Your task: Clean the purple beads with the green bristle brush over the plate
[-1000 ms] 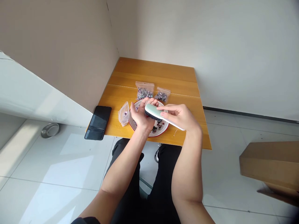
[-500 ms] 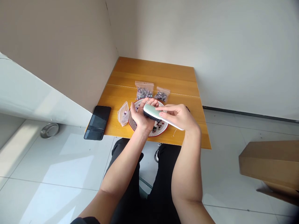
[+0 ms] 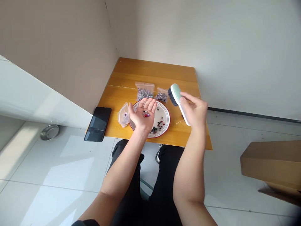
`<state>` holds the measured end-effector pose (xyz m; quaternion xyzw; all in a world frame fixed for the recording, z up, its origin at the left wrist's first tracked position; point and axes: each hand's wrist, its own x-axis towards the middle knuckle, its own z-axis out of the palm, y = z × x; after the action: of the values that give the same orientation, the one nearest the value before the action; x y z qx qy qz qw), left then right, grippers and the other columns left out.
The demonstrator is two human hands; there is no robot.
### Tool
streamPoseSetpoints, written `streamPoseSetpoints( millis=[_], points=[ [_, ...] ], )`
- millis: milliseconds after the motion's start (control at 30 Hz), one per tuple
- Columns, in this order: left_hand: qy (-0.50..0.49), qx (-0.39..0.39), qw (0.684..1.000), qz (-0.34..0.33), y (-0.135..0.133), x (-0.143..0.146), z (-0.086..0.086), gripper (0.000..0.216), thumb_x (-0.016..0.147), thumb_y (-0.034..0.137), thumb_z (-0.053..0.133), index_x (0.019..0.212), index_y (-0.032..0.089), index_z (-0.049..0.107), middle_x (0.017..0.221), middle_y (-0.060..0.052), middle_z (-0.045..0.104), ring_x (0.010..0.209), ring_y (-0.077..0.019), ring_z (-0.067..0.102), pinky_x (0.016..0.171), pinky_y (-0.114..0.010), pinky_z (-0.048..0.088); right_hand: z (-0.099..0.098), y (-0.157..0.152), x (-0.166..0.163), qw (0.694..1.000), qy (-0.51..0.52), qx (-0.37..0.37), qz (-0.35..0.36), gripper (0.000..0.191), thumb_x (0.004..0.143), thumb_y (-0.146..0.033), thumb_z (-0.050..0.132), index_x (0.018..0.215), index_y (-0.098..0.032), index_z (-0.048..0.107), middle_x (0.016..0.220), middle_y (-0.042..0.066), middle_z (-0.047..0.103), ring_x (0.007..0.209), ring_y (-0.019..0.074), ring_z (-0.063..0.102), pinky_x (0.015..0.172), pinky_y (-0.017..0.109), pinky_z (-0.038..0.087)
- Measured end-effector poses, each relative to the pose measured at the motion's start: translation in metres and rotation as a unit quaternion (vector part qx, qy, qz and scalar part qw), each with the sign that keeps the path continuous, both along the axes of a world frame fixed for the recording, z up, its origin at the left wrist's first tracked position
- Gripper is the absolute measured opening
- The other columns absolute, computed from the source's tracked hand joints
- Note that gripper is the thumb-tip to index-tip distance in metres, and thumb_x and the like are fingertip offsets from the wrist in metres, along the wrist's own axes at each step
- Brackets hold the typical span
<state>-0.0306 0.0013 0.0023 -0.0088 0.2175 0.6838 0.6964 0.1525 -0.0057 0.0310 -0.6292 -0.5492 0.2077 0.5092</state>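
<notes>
1. Plate (image 3: 166,113): round and white, with dark rings and a red edge, set on a wooden table (image 3: 152,73). Loose beads (image 3: 161,124), mostly dark with some red, lie scattered on it.
2. Left hand (image 3: 140,120): open, palm up, fingers slightly curled, above the left part of the plate. Small beads (image 3: 146,115), at least 1 of them red, rest in the palm.
3. Right hand (image 3: 196,110): closed around the handle of a brush (image 3: 176,91), to the right of the plate.
4. Brush: pale green back, white handle, dark bristles; raised, tilted, head uppermost, bristles facing the plate's side. It stands well apart from the left hand.
5. Clear bags: a larger bead bag (image 3: 145,92) and a smaller bead bag (image 3: 161,96) lie just beyond the plate; a third bag (image 3: 123,115) lies beside its left edge.
6. Phone (image 3: 98,124): dark screen upward, farther left of the plate.
7. Thin string (image 3: 180,121): right of the plate.
8. Lettering: any on the brush or bags is too small to read.
</notes>
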Motion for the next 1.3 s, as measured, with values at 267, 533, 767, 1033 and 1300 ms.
streamPoseSetpoints(
  millis=[267,533,767,1033,1300],
  points=[
    [0.006,-0.009,1.000,-0.004,-0.001,0.004,0.001,0.057,0.090,0.068,0.044,0.096,0.017,0.067,0.099,-0.013,0.073,0.107,-0.0237,0.072,0.102,-0.038,0.055,-0.035,0.013,0.015,0.989,-0.116,-0.070,-0.059,0.041,0.089,-0.048,0.059,0.111,-0.021,0.080,0.097,0.008,0.079,0.082,0.0266,0.071,0.086,0.044,0.055],
    [0.013,-0.019,1.000,-0.006,-0.002,0.006,0.002,0.057,0.090,0.068,0.043,0.095,0.017,0.067,0.096,-0.012,0.072,0.103,-0.0224,0.072,0.102,-0.037,0.055,-0.032,0.011,0.015,0.974,-0.167,-0.154,-0.008,0.041,0.090,-0.039,0.060,0.127,-0.026,0.073,0.098,0.009,0.079,0.096,0.0324,0.071,0.093,0.050,0.051],
    [0.002,-0.016,1.000,-0.002,-0.002,0.007,0.004,0.056,0.091,0.067,0.043,0.091,0.016,0.066,0.090,-0.009,0.071,0.088,-0.0178,0.072,0.098,-0.035,0.055,-0.008,-0.003,0.018,0.961,-0.204,-0.176,-0.060,0.038,0.092,-0.037,0.057,0.125,-0.027,0.074,0.092,0.009,0.079,0.099,0.0326,0.071,0.096,0.052,0.050],
    [-0.002,-0.015,1.000,-0.002,-0.003,0.007,0.004,0.053,0.092,0.064,0.042,0.088,0.016,0.065,0.086,-0.008,0.070,0.081,-0.0159,0.072,0.092,-0.033,0.056,-0.007,-0.009,0.037,0.915,-0.211,-0.293,-0.179,0.036,0.081,-0.034,0.069,0.115,-0.027,0.079,0.110,0.009,0.078,0.105,0.0312,0.070,0.089,0.044,0.054],
    [0.019,-0.025,0.999,0.005,-0.001,0.007,0.000,0.052,0.090,0.066,0.046,0.088,0.018,0.065,0.086,-0.007,0.068,0.081,-0.0157,0.070,0.095,-0.033,0.055,-0.032,0.001,0.045,0.929,-0.207,-0.299,-0.076,0.042,0.076,-0.029,0.072,0.117,-0.023,0.078,0.108,0.010,0.080,0.102,0.0295,0.073,0.086,0.037,0.054]
  ],
)
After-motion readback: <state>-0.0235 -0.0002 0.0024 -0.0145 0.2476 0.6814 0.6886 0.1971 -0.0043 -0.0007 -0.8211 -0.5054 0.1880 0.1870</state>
